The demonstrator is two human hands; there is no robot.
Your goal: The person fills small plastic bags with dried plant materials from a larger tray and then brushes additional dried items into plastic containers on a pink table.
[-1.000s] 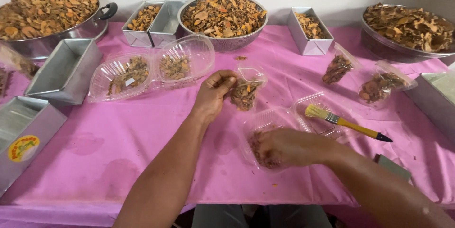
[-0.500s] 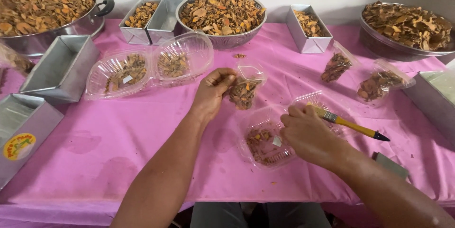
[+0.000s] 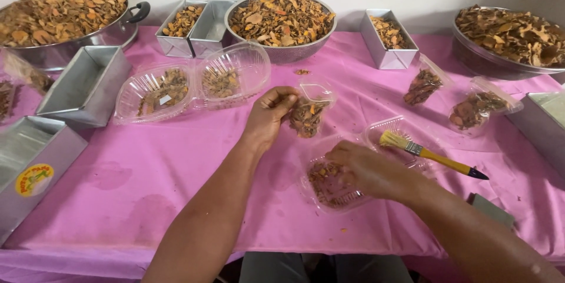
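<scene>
My left hand [image 3: 268,115] holds a small clear plastic bag [image 3: 307,112] part-filled with dried brown pieces, upright above the pink tablecloth [image 3: 176,159]. My right hand [image 3: 362,168] reaches into an open clear clamshell container [image 3: 332,186] that holds more dried pieces, with its fingers curled over them. Whether the fingers grip any pieces I cannot tell. The clamshell's lid half lies to the right with a yellow-handled brush [image 3: 432,155] resting on it.
A second open clamshell [image 3: 188,86] with dried pieces lies at left. Two filled bags [image 3: 422,86] [image 3: 479,108] rest at right. Large bowls of dried slices [image 3: 281,21] [image 3: 62,15] [image 3: 509,36] and several metal tins [image 3: 85,86] line the back and sides.
My right hand moved left and down from beside the brush into the clamshell's dried pieces. My left hand keeps holding the bag in place.
</scene>
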